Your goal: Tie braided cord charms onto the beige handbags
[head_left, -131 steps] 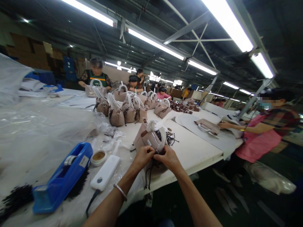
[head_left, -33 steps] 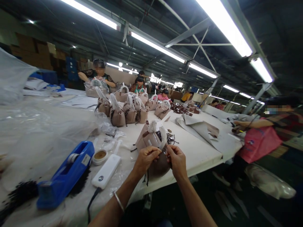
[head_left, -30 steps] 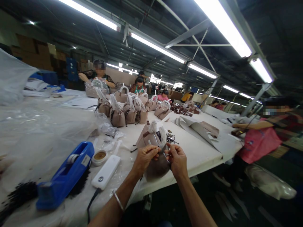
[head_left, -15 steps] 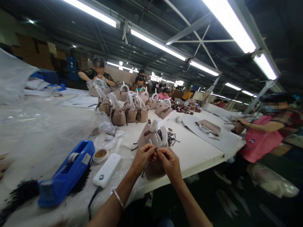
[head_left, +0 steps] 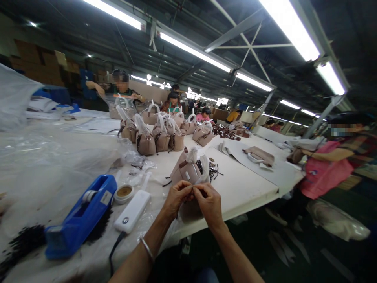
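Note:
My left hand [head_left: 178, 197] and my right hand [head_left: 209, 200] meet fingertip to fingertip over the near edge of the white table [head_left: 235, 188]. Both are closed in a pinch; whatever lies between the fingertips is too small to make out. Just behind them stands a beige handbag [head_left: 188, 169] with white-wrapped handles, its lower part partly hidden by my hands. Dark chains or cords [head_left: 214, 171] lie at its right side. A white power bank [head_left: 132, 211] with a black cable rests left of my left hand.
At the left are a blue tape dispenser [head_left: 82, 216], a small round tin [head_left: 123, 192] and black strands [head_left: 26, 245]. Wrapped handbags [head_left: 146, 143] stand farther back. A person in a pink apron [head_left: 326, 169] works at the right; others are behind the table.
My hands have stayed almost in place, fingertips still together. The person at the back left has spread their arms wider around a plastic bag. The view has shifted slightly.

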`<state>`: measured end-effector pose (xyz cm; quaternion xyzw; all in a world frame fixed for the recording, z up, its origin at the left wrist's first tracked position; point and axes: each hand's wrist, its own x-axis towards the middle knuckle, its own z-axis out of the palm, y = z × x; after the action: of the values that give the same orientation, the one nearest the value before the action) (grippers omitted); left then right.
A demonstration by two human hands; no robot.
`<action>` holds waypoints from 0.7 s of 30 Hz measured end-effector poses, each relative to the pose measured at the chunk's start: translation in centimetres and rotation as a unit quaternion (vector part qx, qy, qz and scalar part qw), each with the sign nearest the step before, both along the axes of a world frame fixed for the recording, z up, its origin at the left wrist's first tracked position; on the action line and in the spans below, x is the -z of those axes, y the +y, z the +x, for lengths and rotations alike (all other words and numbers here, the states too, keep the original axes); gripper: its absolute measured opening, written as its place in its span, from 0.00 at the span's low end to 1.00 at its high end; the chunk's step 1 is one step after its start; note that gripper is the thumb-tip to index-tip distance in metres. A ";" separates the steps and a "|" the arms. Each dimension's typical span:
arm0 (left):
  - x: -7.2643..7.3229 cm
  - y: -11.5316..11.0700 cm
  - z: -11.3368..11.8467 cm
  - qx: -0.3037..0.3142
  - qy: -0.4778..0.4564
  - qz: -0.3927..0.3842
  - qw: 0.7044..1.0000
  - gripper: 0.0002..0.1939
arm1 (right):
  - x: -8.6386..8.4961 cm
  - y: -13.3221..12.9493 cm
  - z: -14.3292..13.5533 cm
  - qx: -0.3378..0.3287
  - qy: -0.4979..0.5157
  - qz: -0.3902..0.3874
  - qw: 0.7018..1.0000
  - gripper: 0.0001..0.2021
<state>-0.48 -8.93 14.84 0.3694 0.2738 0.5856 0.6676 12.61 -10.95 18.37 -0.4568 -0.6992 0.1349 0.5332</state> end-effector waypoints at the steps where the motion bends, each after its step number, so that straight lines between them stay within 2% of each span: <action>1: 0.0 -0.1 0.0 0.000 -0.003 -0.004 1.000 0.17 | 0.0 0.0 0.0 0.003 -0.002 0.001 1.000 0.06; 13: -0.1 -0.1 -0.1 -0.014 -0.018 -0.021 1.000 0.18 | 0.1 0.1 -0.1 0.012 -0.017 0.005 1.000 0.06; 21: -0.3 -0.3 -0.3 -0.028 0.009 -0.006 1.000 0.17 | 0.1 0.2 -0.3 0.021 -0.029 0.009 0.999 0.06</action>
<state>-0.76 -9.28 15.15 0.3628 0.2936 0.5990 0.6507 12.33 -10.74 18.26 -0.4706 -0.7059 0.1041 0.5191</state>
